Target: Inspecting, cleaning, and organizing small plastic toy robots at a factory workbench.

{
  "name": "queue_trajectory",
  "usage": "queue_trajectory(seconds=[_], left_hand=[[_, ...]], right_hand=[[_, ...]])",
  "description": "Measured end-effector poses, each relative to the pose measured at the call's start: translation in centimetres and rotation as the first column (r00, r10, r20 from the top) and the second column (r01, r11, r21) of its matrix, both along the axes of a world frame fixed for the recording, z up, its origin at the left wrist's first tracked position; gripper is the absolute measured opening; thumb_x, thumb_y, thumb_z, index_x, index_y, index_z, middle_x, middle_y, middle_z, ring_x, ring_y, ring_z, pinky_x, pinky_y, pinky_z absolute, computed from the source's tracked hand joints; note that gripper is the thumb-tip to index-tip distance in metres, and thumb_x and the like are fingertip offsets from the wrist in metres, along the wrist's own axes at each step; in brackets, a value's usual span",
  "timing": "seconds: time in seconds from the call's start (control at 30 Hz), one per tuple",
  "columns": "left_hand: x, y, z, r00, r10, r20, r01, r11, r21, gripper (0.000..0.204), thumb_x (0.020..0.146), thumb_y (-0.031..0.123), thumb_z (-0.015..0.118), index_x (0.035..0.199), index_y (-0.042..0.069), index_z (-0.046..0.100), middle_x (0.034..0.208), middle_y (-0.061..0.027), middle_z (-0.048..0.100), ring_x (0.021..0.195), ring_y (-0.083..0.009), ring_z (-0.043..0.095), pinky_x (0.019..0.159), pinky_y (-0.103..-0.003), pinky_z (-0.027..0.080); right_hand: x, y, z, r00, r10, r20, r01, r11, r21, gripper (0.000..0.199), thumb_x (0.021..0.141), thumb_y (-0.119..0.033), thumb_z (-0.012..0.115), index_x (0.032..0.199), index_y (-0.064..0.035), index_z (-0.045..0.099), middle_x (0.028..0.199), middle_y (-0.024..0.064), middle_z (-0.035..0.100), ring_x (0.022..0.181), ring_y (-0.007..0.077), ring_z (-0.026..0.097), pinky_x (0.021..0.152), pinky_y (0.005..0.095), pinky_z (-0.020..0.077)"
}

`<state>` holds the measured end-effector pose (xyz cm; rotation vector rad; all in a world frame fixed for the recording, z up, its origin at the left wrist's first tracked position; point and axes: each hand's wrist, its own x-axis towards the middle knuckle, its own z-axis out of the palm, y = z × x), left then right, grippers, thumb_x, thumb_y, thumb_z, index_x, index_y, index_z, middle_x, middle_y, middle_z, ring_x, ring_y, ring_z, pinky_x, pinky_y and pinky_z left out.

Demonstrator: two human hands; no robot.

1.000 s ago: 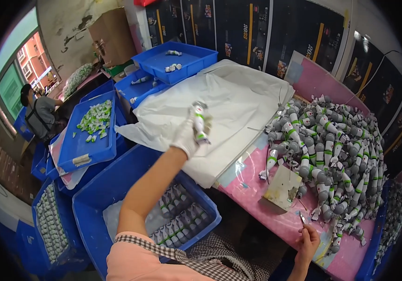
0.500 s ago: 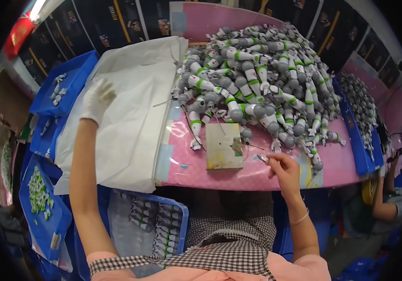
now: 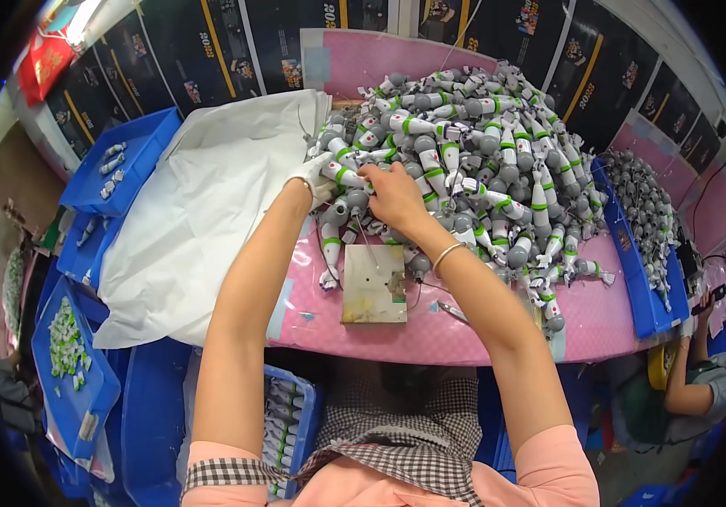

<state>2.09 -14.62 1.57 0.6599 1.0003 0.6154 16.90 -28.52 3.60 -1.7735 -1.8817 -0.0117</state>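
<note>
The gloved left hand and the bare right hand are resting at opposite ends of a white, green-banded toy arm, though I cannot tell whether either grip is pinching it. That piece is lying at the left front edge of a big pile of similar ones on the pink table, where a pale block is sitting nearer the person and a metal tool is lying beside the right forearm. A white sheet is covering the left side, and blue trays are standing beyond it.
</note>
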Motion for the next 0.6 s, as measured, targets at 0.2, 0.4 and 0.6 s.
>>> queue_trajectory(seconds=[0.2, 0.4, 0.6], left_hand=[[1.1, -4.8, 4.3, 0.952, 0.202, 0.228, -0.223, 0.972, 0.072, 0.021, 0.088, 0.021, 0.056, 0.104, 0.008, 0.052, 0.094, -0.0112, 0.060, 0.083, -0.0257, 0.060, 0.077, -0.040, 0.051], [-3.0, -15.4, 7.8, 0.907, 0.030, 0.421, -0.238, 0.859, 0.453, 0.028, 0.092, 0.020, 0.056, 0.116, 0.006, 0.053, 0.106, -0.0115, 0.061, 0.090, -0.0238, 0.063, 0.079, -0.041, 0.053], [-4.1, -22.3, 6.4, 0.847, -0.062, 0.527, -0.130, 0.939, 0.318, 0.033, 0.093, 0.022, 0.055, 0.121, 0.006, 0.048, 0.112, -0.0121, 0.058, 0.104, -0.0269, 0.059, 0.089, -0.043, 0.050]], right_hand=[[1.0, -2.8, 1.3, 0.930, 0.248, -0.271, -0.216, 0.966, 0.143, 0.044, 0.070, -0.007, 0.068, 0.112, -0.0054, 0.056, 0.109, 0.0094, 0.065, 0.098, 0.0245, 0.060, 0.085, 0.0337, 0.0468], [-0.8, -12.1, 3.1, 0.365, 0.344, -0.865, -0.422, 0.889, 0.175, 0.046, 0.073, 0.000, 0.073, 0.115, -0.0025, 0.054, 0.110, 0.0085, 0.061, 0.103, 0.0150, 0.058, 0.088, 0.0293, 0.0486], [-1.8, -19.3, 0.7, 0.300, 0.294, -0.907, -0.369, 0.913, 0.174, 0.037, 0.074, 0.003, 0.073, 0.109, 0.0025, 0.061, 0.097, 0.0074, 0.066, 0.088, 0.0112, 0.063, 0.077, 0.0247, 0.0528]])
